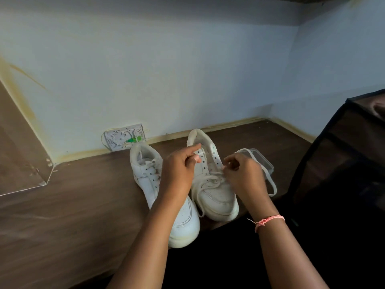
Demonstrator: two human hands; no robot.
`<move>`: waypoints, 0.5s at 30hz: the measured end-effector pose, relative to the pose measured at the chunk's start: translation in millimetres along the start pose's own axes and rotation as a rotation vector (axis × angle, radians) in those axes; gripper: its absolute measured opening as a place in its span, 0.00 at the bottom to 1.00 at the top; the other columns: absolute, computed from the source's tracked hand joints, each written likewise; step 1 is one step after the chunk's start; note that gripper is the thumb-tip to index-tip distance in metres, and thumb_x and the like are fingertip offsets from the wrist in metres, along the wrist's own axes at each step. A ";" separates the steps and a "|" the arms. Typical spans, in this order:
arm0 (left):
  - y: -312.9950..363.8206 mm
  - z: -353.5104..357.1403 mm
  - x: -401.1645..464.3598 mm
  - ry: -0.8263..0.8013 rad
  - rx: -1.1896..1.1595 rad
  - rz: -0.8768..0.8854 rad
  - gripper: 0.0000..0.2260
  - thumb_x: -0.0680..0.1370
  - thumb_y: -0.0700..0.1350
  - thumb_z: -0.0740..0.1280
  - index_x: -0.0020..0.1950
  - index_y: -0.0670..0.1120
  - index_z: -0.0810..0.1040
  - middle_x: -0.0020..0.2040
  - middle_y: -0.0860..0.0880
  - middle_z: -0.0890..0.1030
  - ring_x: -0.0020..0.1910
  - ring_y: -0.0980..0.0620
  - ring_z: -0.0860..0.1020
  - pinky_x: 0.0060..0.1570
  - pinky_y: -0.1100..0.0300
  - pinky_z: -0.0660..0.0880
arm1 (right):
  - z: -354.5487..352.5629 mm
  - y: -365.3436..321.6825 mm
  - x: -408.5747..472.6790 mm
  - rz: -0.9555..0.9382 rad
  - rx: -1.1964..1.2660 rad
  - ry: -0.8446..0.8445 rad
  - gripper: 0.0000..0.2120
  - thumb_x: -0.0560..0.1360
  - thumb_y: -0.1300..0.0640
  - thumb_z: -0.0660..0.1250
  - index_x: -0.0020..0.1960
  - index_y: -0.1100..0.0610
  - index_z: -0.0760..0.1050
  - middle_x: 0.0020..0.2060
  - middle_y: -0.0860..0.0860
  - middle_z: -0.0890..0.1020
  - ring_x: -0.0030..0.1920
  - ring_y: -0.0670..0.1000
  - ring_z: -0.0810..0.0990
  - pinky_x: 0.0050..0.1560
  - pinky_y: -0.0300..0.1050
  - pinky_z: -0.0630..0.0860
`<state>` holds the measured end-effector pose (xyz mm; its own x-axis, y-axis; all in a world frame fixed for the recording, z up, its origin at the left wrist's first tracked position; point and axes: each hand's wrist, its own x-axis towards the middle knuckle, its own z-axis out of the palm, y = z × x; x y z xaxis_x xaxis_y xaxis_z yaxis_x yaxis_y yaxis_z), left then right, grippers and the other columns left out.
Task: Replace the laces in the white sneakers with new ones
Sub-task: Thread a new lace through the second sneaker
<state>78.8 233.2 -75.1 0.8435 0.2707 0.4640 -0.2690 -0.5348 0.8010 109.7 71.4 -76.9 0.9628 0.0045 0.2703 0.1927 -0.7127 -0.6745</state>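
**A:** Which shoe is being worked on?

**B:** The right sneaker [214, 184], just right of centre frame, toe toward the camera. Its upper eyelets are bare and the lace [210, 180] lies loose across the lower rows, one end trailing off the toe. The left sneaker [164, 195] stands touching it on the left, lace in place.

**A:** And the hands?

**B:** The left hand [179, 172] has its fingers curled, thumb and forefinger pinching at the eyelet flap near the tongue; I can't tell whether it has flap or lace. The right hand [245, 174] is curled too, fingertips pinching the lace at the middle rows.

**A:** How would you do this step well?

**B:** My view: steady the flap with the left, draw the lace out one crossing at a time with the right, pulling straight through each eyelet and not yanking the whole length. Keep the shoe flat so it doesn't tip against its neighbour. More lace [268, 180] loops beside a clear plastic tub [262, 159] to the right; whether that is the new one, I can't say.

**A:** The surroundings?

**B:** A dark wood-grain worktop [83, 205] running into a corner of pale blue wall [166, 69], with yellowish staining along the join. A white wall plate [125, 138] with something green on it sits behind the left sneaker. A dark fabric-sided unit [343, 153] fills the right edge. A pink thread bracelet [268, 221] is on the right wrist.
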 end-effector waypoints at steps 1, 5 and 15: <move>-1.0 4.7 -1.7 0.009 0.036 0.016 0.14 0.77 0.38 0.70 0.61 0.50 0.81 0.44 0.55 0.84 0.42 0.64 0.79 0.45 0.76 0.71 | 4.7 -0.5 -2.4 -0.006 0.028 -0.009 0.10 0.74 0.53 0.72 0.55 0.49 0.79 0.42 0.41 0.80 0.44 0.43 0.79 0.52 0.50 0.79; -9.7 27.5 -3.3 0.024 0.062 0.036 0.05 0.74 0.39 0.74 0.48 0.46 0.83 0.40 0.55 0.84 0.40 0.62 0.81 0.44 0.62 0.79 | 23.4 0.7 -6.3 -0.110 -0.030 0.079 0.14 0.71 0.47 0.73 0.54 0.52 0.79 0.47 0.46 0.80 0.45 0.48 0.79 0.49 0.53 0.77; -19.2 52.3 4.1 0.045 0.126 -0.002 0.04 0.70 0.39 0.76 0.39 0.47 0.83 0.39 0.54 0.79 0.40 0.56 0.78 0.40 0.61 0.75 | 32.1 5.9 -4.1 -0.090 -0.019 0.174 0.05 0.74 0.55 0.70 0.50 0.53 0.82 0.43 0.46 0.83 0.41 0.46 0.80 0.42 0.43 0.77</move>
<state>111.7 202.7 -108.3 0.8213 0.3066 0.4810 -0.2042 -0.6294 0.7498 113.0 89.7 -104.1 0.8944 -0.0514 0.4442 0.2708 -0.7282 -0.6296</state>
